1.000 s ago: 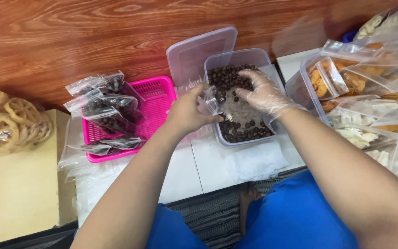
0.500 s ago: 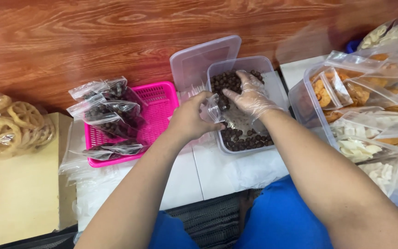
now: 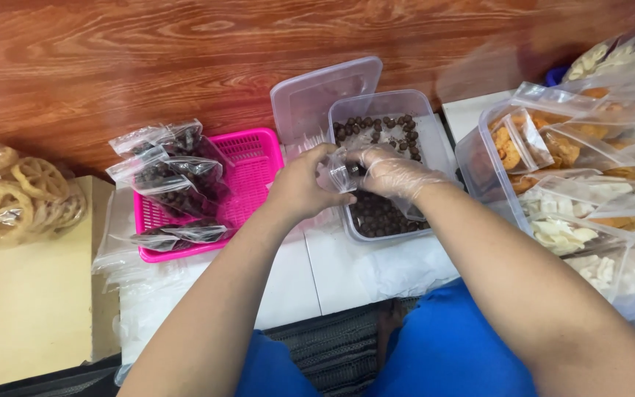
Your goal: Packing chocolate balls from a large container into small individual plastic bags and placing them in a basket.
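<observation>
A small clear plastic bag [image 3: 343, 175] is held between both hands directly above the clear rectangular container [image 3: 435, 158] of small dark round snacks [image 3: 376, 215]. The left hand [image 3: 304, 184], bare, has its grip closed on the bag's near edge, while the right hand [image 3: 391, 173], in a thin transparent glove, is closed on the other side of the bag, fingers curled over its mouth; whether anything sits between those fingers cannot be told. The step appears to be the filling or closing of the bag, and it would best be done with the bag kept over the container, so that any dropped piece falls back in rather than onto the white bench [image 3: 295, 279] just below the grip. The mouth should be held wide by the bare hand and only the gloved hand put to the snacks. To the left of the grip, filled bags [image 3: 178, 176] lie in a pink basket [image 3: 251, 165]; the container's lid [image 3: 317, 99] stands just beyond the hands, and a tub of packed pale and orange crackers [image 3: 575, 198] lies to the right.
</observation>
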